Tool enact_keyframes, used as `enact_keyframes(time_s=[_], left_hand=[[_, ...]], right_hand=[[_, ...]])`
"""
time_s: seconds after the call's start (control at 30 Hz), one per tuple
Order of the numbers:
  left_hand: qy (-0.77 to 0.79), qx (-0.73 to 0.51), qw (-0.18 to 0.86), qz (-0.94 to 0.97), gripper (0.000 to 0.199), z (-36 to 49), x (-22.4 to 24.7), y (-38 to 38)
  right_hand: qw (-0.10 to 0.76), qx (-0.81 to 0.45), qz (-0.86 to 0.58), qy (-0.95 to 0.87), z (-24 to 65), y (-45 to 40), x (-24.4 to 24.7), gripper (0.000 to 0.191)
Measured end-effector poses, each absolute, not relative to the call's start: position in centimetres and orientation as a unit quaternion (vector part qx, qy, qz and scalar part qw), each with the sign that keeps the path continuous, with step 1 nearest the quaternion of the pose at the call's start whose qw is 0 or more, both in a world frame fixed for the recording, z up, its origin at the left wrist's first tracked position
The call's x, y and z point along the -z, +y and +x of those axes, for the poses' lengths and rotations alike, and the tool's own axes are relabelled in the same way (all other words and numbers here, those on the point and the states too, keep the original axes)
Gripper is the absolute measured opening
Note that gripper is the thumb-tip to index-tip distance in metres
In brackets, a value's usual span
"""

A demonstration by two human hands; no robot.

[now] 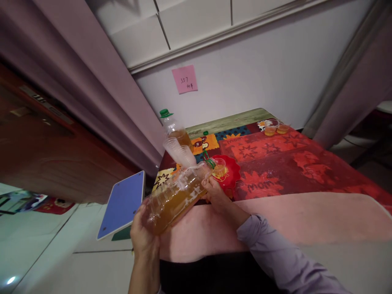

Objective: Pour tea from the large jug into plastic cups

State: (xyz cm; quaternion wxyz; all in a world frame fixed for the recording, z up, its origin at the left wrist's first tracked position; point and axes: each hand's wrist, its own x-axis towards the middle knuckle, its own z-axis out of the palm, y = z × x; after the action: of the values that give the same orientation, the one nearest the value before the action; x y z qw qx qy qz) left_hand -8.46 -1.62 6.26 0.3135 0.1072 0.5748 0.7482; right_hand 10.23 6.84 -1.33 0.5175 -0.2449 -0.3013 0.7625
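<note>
Above the near left corner of the table (281,167), a large plastic bottle (176,200) slants, the left hand (143,230) curled partly open round its base, the right hand (217,195) closed about its neck. Beyond, a scalloped red dish (232,175) bears a clear cup (219,166). Pouring seems in hand, calling for steady tilt. Far-side fingertips are hidden; any flow is indistinct

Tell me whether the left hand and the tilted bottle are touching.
Touching. The head view shows the left hand cupped around the bottle at its base, with no gap between them.
</note>
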Motion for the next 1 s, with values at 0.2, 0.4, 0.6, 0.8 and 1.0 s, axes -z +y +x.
enact_keyframes(time_s=[0.2, 0.4, 0.6, 0.8, 1.0], left_hand=[[0.569, -0.747, 0.322, 0.119, 0.029, -8.7, -5.5, -1.6], [0.558, -0.749, 0.327, 0.143, 0.032, -9.2, -3.6, -1.4], [0.523, -0.758, 0.360, 0.148, 0.031, -9.2, -2.6, -1.4], [0.522, -0.745, 0.396, 0.126, 0.032, -10.2, -0.6, -1.6], [0.628, -0.682, 0.228, 0.296, 0.055, -11.9, -3.8, -2.3]], right_hand=[[0.521, -0.776, -0.211, -0.284, 10.1, 6.9, 1.6, 0.067], [0.542, -0.749, -0.210, -0.319, 10.5, 6.9, 1.0, 0.067], [0.552, -0.738, -0.167, -0.350, 10.9, 6.9, 0.1, 0.082], [0.548, -0.723, -0.200, -0.369, 10.9, 6.8, 0.6, 0.100], [0.537, -0.712, -0.228, -0.391, 10.4, 6.3, 1.4, 0.107]])
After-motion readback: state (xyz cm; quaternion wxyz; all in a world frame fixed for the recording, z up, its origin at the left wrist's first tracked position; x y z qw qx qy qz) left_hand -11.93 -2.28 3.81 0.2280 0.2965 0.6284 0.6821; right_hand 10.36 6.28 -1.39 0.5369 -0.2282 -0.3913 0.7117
